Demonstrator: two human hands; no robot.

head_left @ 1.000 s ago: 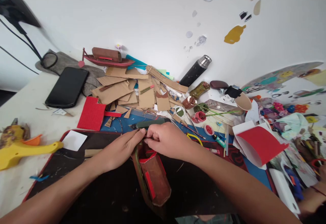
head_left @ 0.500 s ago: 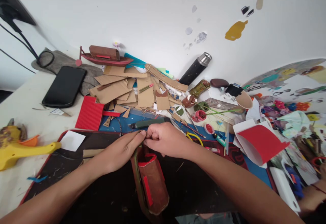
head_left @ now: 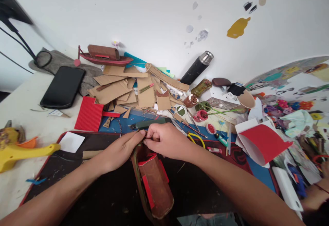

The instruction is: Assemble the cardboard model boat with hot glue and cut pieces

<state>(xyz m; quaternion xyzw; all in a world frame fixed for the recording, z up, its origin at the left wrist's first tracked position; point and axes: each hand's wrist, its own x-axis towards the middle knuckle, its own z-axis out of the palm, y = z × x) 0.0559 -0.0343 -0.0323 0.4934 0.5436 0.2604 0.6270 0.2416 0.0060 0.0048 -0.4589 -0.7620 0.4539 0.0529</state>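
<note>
A brown model boat [head_left: 155, 185] with a curved cabin roof and red strips lies lengthwise on the dark mat in front of me. My left hand [head_left: 125, 147] is closed around its far end, thumb pressed on top. Against that same end, my right hand [head_left: 163, 138] is closed with thumb and forefinger pinched together. Whatever sits between those right fingertips is hidden. Just beyond my hands lies a dark green utility knife [head_left: 149, 123], apart from them.
Cardboard scraps [head_left: 123, 82] pile up at the back beside a finished model boat [head_left: 105, 55]. Paint jars [head_left: 200, 115] and a black thermos [head_left: 196, 69] stand right of them. A phone [head_left: 63, 87] and yellow glue gun [head_left: 28, 152] lie left. Another person's arm [head_left: 315, 197] shows at far right.
The boat's near end has shifted slightly right, and the cabin is turned a little. Both hands stay at the far end with much the same grip. The view has moved slightly.
</note>
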